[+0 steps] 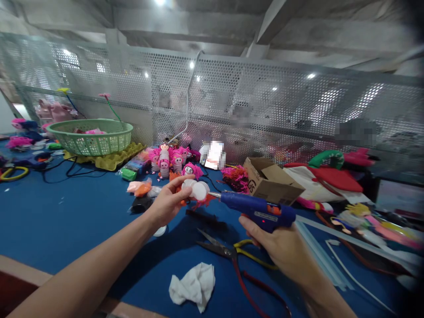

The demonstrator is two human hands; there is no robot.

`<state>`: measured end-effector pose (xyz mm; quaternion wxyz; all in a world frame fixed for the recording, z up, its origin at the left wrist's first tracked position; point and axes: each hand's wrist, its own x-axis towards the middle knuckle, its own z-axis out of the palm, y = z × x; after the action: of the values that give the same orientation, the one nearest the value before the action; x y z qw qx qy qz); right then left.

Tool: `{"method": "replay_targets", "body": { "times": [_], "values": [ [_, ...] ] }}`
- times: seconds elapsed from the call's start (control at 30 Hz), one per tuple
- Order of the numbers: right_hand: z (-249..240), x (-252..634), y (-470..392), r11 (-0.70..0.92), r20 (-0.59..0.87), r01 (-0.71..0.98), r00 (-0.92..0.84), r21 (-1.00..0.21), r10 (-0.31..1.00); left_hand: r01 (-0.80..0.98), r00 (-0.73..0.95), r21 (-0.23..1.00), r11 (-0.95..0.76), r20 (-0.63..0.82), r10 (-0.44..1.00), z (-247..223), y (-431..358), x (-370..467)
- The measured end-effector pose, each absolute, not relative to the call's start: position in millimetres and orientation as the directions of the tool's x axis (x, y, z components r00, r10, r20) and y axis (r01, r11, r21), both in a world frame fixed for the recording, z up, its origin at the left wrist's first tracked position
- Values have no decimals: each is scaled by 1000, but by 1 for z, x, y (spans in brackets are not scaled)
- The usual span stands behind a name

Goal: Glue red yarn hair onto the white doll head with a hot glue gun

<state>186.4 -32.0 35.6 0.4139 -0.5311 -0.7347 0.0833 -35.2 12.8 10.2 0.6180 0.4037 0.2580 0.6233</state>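
Observation:
Between the thumb and fingers of my left hand [172, 198] are white round discs [199, 191], held up over the table; an orange and pink yarn piece [202, 202] shows just below them. My right hand [268, 240] is wrapped round the handle of a blue hot glue gun [256, 210], with a small red light on its side. The metal nozzle [214, 194] points left and reaches the edge of the discs; whether it touches them I cannot tell. Below the gun lie scissors [228, 252] with one red and one yellow handle, blades apart.
A crumpled white cloth [194, 285] lies near the front. Behind my hands stand several pink-haired dolls [164, 163], a lit phone [214, 155] and an open cardboard box [273, 181]. At left, a green basket [92, 139] rests on a yellow egg tray [115, 160]. Glue sticks [326, 254] lie right.

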Motion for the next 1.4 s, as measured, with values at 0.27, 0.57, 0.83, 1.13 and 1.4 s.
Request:
{"method": "replay_targets", "body": {
  "times": [0.27,0.57,0.83,1.13,1.4],
  "values": [
    [38,185,-33,461,537,714,-141,-527,832,-570,100,815,-104,195,976,10,13,-35],
    [47,188,-33,445,431,715,-220,-540,875,-583,100,807,-93,185,978,9,13,-35],
    [44,185,-34,404,495,728,-101,-554,863,-567,107,819,-87,179,978,12,11,-35],
    [43,184,-33,390,485,693,-66,-607,872,-571,113,818,-75,168,979,12,11,-35],
    [42,185,-33,406,496,663,-59,-629,866,-575,112,814,-78,173,978,13,10,-35]
  ]
}}
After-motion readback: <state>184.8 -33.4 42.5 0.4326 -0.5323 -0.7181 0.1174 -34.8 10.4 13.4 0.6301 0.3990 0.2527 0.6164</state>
